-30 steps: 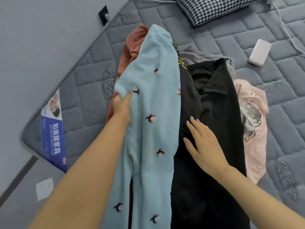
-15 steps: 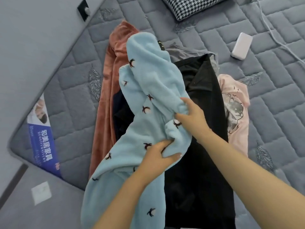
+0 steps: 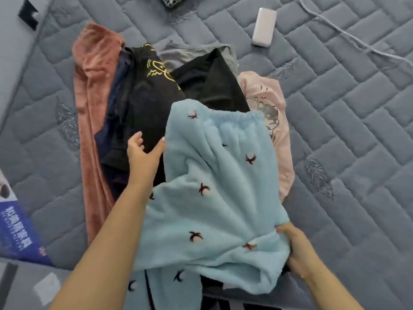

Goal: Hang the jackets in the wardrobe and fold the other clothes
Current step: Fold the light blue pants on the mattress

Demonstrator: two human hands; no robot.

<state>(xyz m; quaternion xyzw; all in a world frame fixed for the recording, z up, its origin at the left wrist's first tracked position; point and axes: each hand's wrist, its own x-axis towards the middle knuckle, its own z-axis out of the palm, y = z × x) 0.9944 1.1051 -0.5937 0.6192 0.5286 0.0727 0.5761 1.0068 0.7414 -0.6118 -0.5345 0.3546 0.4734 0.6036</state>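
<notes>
One blue fleece garment (image 3: pixel 214 186) atop clothes pile (image 3: pixel 143 97); right hand (image 3: pixel 295 253) grips its lower edge; left hand (image 3: pixel 143 153), fingers relaxed, touches its left edge; one white power bank (image 3: pixel 263 26) well beyond pile.

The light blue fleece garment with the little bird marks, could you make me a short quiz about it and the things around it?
1. True or false: the right hand grips the light blue fleece garment.
2. Which garment lies at the far left of the pile? A) rust-coloured fleece B) pink printed top C) black top with yellow print
3. Fill in: the white power bank lies on the quilted grey ____.

Key: 1 true; 2 A; 3 mattress.
</notes>
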